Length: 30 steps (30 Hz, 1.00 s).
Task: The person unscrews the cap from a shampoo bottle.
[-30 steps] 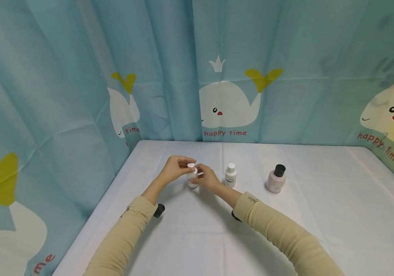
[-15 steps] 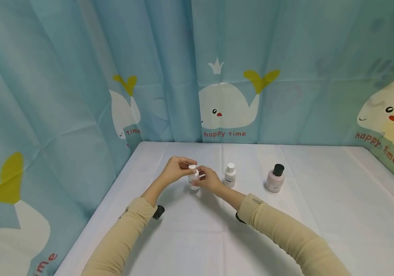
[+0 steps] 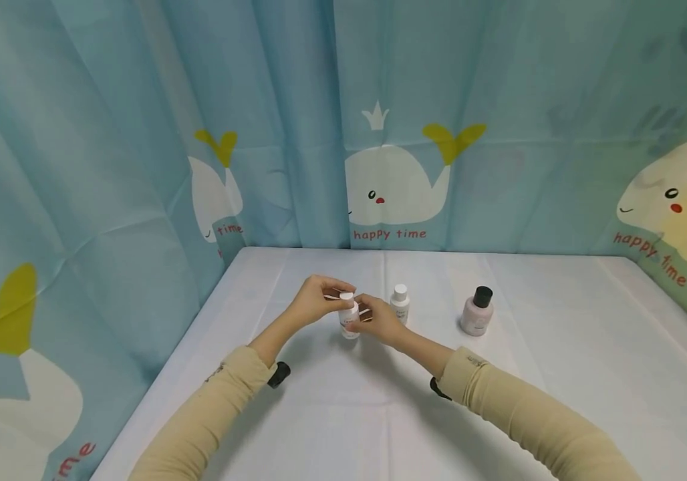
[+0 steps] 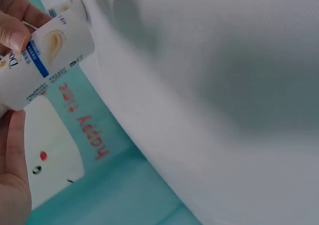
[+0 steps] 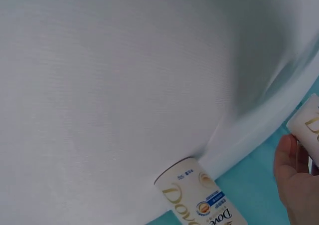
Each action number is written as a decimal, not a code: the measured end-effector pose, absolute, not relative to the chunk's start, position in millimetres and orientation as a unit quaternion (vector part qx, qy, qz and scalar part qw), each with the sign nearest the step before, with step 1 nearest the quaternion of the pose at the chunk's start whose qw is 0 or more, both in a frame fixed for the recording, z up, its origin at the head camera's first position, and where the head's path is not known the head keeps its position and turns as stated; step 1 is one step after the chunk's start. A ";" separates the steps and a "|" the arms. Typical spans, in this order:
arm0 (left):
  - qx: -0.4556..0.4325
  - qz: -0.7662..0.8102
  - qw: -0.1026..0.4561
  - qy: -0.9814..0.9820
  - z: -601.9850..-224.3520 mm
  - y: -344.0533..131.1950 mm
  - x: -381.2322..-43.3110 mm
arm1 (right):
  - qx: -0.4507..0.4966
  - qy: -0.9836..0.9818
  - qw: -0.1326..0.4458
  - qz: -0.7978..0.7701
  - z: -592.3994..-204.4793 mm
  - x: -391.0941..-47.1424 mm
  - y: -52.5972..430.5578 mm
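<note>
A small white Dove bottle (image 3: 349,322) with a white cap is between my hands, upright. My left hand (image 3: 318,299) pinches it at the cap, from the left. On the other side my right hand (image 3: 382,322) grips the bottle's body with thumb and fingers. Close up in the left wrist view, the held bottle (image 4: 60,45) shows a blue band and a cream swirl. A second white Dove bottle (image 3: 400,300) stands just behind my right hand, which partly covers it; its label shows in the right wrist view. I cannot tell whether the held bottle touches the table.
To the right stands a pink bottle (image 3: 477,315) with a black cap. A white cloth covers the table (image 3: 536,374). Blue curtains (image 3: 295,120) with whale prints hang along the back and left edges. Black wrist devices show below both sleeves.
Both hands and the held bottle have moved a little to the right and nearer to me, closer to the second white bottle. The grip of both hands looks the same.
</note>
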<state>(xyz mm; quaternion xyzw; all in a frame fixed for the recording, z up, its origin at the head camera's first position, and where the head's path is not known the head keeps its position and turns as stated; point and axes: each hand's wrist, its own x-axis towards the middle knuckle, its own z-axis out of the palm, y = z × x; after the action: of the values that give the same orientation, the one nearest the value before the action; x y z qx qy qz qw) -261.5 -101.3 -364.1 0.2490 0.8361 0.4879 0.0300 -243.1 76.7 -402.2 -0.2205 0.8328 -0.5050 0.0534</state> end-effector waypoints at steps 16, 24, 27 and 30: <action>0.249 0.527 0.053 0.811 -359.3 -76.8 -228.7 | -0.245 0.826 0.052 -0.504 -394.8 -206.1 112.3; 0.254 0.566 0.042 0.783 -353.5 -65.3 -220.7 | -0.242 0.819 0.044 -0.518 -383.6 -196.4 129.8; 0.265 0.579 0.041 0.770 -349.9 -63.2 -217.1 | -0.242 0.818 0.039 -0.521 -379.7 -190.6 134.5; 0.275 0.597 0.039 0.753 -346.2 -60.4 -214.8 | -0.247 0.815 0.035 -0.524 -374.7 -186.2 140.1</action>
<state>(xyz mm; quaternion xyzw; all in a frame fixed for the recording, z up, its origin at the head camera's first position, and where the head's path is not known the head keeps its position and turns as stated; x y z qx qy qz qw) -214.8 -60.4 -346.2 0.2748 0.7526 0.5972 0.0385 -186.2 140.1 -374.7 -0.2466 0.8146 -0.5238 0.0348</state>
